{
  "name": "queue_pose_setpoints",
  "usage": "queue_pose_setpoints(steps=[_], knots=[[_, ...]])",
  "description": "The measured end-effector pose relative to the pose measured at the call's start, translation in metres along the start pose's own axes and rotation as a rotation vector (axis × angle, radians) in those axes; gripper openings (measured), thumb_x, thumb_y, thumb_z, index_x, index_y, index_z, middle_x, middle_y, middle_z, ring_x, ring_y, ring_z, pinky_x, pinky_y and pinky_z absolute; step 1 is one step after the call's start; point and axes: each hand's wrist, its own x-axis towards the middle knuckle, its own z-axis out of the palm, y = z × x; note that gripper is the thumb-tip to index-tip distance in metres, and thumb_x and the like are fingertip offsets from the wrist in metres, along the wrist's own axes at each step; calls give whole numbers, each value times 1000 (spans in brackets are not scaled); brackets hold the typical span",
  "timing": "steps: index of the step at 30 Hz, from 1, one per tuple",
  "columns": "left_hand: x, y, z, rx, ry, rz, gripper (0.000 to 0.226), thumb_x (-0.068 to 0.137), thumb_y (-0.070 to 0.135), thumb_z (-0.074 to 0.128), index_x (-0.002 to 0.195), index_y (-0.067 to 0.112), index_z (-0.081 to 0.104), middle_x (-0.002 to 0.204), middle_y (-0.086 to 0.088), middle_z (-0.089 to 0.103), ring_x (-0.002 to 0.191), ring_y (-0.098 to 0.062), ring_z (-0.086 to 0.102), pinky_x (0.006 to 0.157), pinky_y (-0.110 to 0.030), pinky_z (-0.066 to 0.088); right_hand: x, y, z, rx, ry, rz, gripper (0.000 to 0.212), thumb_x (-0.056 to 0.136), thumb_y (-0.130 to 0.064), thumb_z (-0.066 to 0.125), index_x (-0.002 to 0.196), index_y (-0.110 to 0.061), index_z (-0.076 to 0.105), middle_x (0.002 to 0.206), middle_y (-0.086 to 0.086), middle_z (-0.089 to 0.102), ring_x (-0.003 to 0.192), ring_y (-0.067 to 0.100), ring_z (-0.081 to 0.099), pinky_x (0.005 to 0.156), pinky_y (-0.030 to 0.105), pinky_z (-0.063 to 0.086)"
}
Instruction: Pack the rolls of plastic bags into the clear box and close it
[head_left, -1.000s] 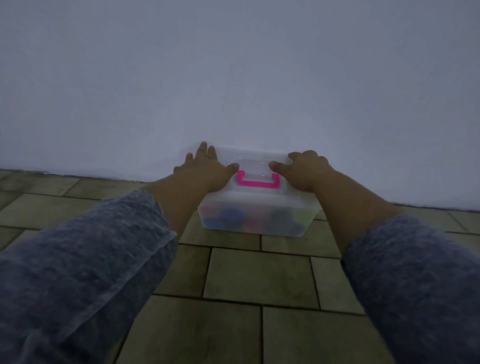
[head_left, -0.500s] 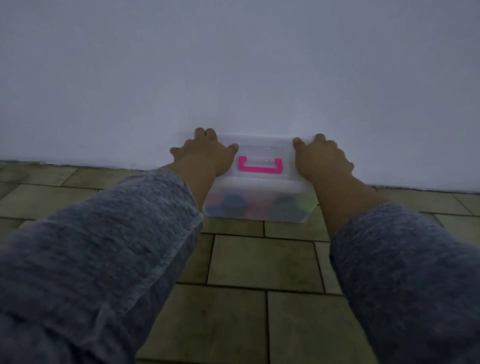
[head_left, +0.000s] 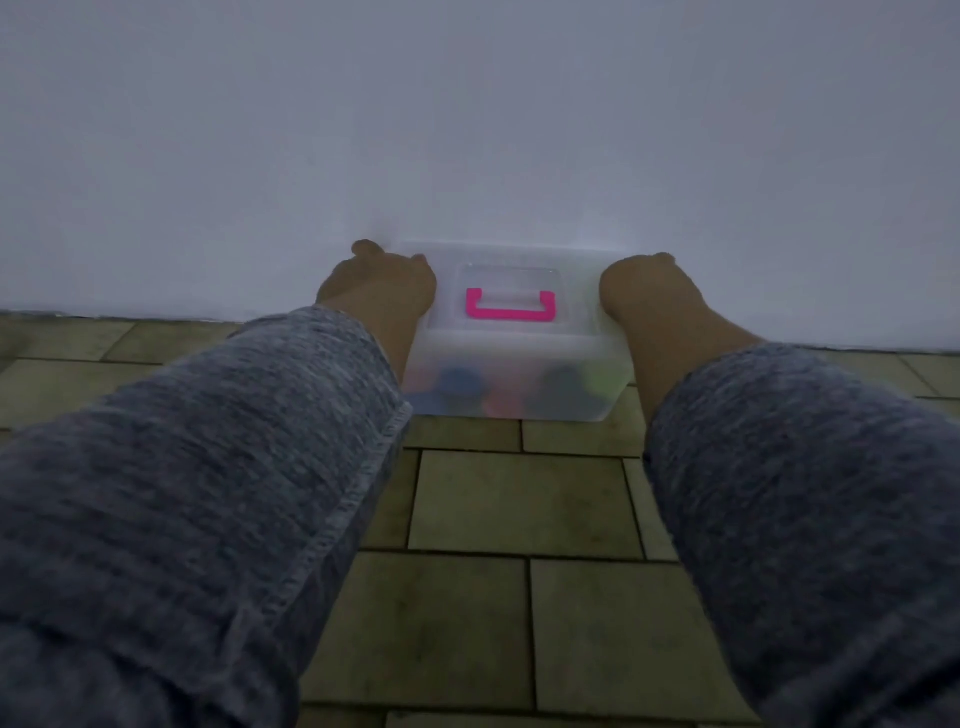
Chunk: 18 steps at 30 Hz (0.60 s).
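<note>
Both hands are now sitting wider apart than half a second ago: they were lying flat on top of the lid, and they are now pressing against the two short ends of the box, while the box itself is staying where it was.

A pale wall (head_left: 467, 130) is filling the upper half of the view. Below it a floor (head_left: 519, 499) of greenish rectangular tiles is running up to meet the wall along its far edge. Two forearms in mottled grey knit are reaching forward, the left sleeve (head_left: 208, 493) and the right sleeve (head_left: 805, 493) both pushed back from the wrists.

The clear box (head_left: 519, 353) is standing on the floor at that far edge, its back touching or almost touching the wall. Its lid (head_left: 576, 312) is lying flat on top, closed.

The left hand (head_left: 376, 291) is clasping the box's left end and the right hand (head_left: 649, 291) is clasping its right end. On each, the fingers are curling down over the lid's edge, clamping onto the box; the fingertips themselves are hidden.

A pink handle (head_left: 511, 306) is lying folded flat in the lid's recess, between the hands. Through the cloudy front wall the rolls (head_left: 457, 382) are showing as blurred blue, dark, reddish and green shapes along the bottom.
</note>
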Motion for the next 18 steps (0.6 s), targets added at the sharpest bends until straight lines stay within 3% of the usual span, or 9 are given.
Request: queue_pose_setpoints(steps=[6, 13, 16, 18], knots=[[-17, 1, -1, 6, 227, 48, 68, 88, 50, 45, 138, 9, 28, 131, -17, 45, 118, -36, 45, 89, -46, 40, -1, 2, -2, 72, 63, -39, 42, 87, -25, 47, 125, -7, 44, 123, 16, 54, 111, 35, 54, 95, 48, 46], [-19, 0, -2, 123, 310, 175, 51, 91, 46, 45, 127, 11, 37, 121, -16, 51, 109, -35, 50, 78, -42, 38, 1, 4, -3, 15, 127, -108, 39, 87, -23, 52, 122, -7, 45, 119, 15, 54, 107, 33, 55, 82, 39, 45], [-19, 3, -1, 94, 284, 149, 54, 90, 48, 44, 129, 12, 35, 123, -15, 49, 111, -34, 49, 80, -43, 36, 0, 2, -2, 24, 139, -95, 41, 87, -22, 52, 123, -6, 43, 121, 16, 52, 109, 33, 54, 84, 38, 45], [-21, 3, 0, 78, 254, 98, 60, 89, 54, 41, 133, 13, 35, 130, -15, 45, 117, -34, 45, 90, -47, 33, -1, 3, 0, 55, 104, -81, 40, 85, -22, 50, 122, -6, 43, 121, 15, 52, 106, 33, 55, 82, 37, 45]])
